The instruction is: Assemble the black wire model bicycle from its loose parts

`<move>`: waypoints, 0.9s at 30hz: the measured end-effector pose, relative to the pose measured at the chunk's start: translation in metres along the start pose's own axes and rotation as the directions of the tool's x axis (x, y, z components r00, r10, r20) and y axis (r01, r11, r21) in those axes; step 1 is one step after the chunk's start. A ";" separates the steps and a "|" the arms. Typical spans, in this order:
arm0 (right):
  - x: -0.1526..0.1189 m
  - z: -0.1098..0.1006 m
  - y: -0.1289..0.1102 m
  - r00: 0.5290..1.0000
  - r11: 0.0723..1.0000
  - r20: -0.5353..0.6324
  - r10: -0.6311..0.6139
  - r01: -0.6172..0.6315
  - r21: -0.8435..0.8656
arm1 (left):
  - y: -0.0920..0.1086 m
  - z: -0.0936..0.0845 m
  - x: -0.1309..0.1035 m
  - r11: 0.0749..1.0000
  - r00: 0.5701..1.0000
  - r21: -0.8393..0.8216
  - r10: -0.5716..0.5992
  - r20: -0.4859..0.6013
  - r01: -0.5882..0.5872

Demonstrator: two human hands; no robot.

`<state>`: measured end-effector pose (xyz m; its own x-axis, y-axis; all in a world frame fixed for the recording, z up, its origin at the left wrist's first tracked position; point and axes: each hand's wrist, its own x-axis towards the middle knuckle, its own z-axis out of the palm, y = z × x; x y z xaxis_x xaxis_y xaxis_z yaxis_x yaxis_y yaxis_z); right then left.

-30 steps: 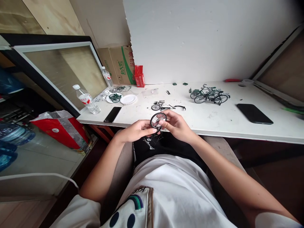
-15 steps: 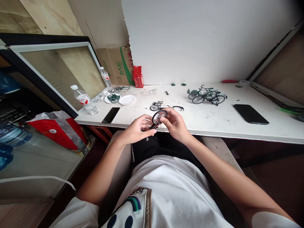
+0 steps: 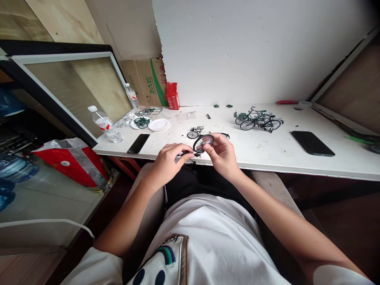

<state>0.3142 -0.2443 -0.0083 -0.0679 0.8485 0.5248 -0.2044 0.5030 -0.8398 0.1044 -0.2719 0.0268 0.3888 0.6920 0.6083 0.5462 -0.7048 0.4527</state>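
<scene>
Over the front edge of the white table [image 3: 252, 158], my right hand [image 3: 223, 156] pinches a small black spoked wheel [image 3: 203, 143] between thumb and fingers. My left hand [image 3: 170, 162] is closed on a dark model bicycle part [image 3: 196, 154] just below and left of the wheel; the fingers hide much of it. Right behind the hands lies another small wheel [image 3: 192, 134] with dark parts beside it. Assembled green model bicycles [image 3: 258, 120] stand farther back on the right.
Two phones, one at left [image 3: 138, 143] and one at right [image 3: 313, 143], lie on the table. White plates [image 3: 159, 124], one with green parts [image 3: 141, 122], sit at back left near water bottles [image 3: 105, 124], a red box [image 3: 173, 96] and a cardboard box [image 3: 145, 81].
The wheel in my right hand has shifted slightly right and tilted. My left hand has turned, its fingers now closed more tightly on the dark part, which lies flatter.
</scene>
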 end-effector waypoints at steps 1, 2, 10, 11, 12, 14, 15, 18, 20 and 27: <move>0.000 0.000 -0.001 1.000 1.000 0.000 0.000 0.000 -0.001 | 0.000 0.000 0.000 0.999 1.000 0.020 0.029 -0.006 -0.029; 0.000 0.001 -0.001 1.000 1.000 -0.001 0.000 0.000 -0.002 | -0.001 0.000 0.000 0.998 0.999 0.035 0.051 -0.008 -0.051; -0.002 0.005 -0.008 1.000 1.000 0.005 0.021 -0.021 0.023 | -0.002 -0.001 0.000 0.996 0.998 0.053 0.070 0.004 -0.070; -0.002 0.005 -0.008 1.000 0.999 0.006 0.023 -0.023 0.029 | -0.002 0.000 0.000 0.996 0.997 0.049 0.072 -0.001 -0.072; -0.002 0.005 -0.009 1.000 0.999 0.007 0.026 -0.026 0.032 | -0.003 0.000 0.000 0.997 0.998 0.040 0.070 -0.005 -0.070; -0.003 0.006 -0.010 0.999 0.999 0.006 0.037 -0.038 0.036 | -0.003 -0.001 0.001 0.998 0.998 0.010 0.056 -0.014 -0.056; -0.003 0.006 -0.010 0.999 0.998 0.007 0.046 -0.046 0.036 | -0.003 -0.001 0.001 0.999 0.999 -0.008 0.047 -0.019 -0.047; -0.004 0.006 -0.009 0.998 0.997 0.014 0.068 -0.068 0.033 | -0.003 -0.001 0.001 0.998 0.999 -0.061 0.029 -0.036 -0.031; -0.004 0.007 -0.008 0.997 0.997 0.022 0.072 -0.073 0.029 | -0.003 -0.001 0.002 0.996 0.999 -0.089 0.016 -0.045 -0.019; -0.004 0.005 -0.003 0.998 0.997 0.027 0.058 -0.060 0.042 | -0.006 -0.002 0.001 0.990 1.000 -0.143 -0.001 -0.030 -0.004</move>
<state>0.3097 -0.2496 -0.0071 -0.1063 0.8717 0.4784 -0.2406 0.4443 -0.8630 0.1006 -0.2671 0.0261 0.3660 0.6875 0.6272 0.4329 -0.7224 0.5392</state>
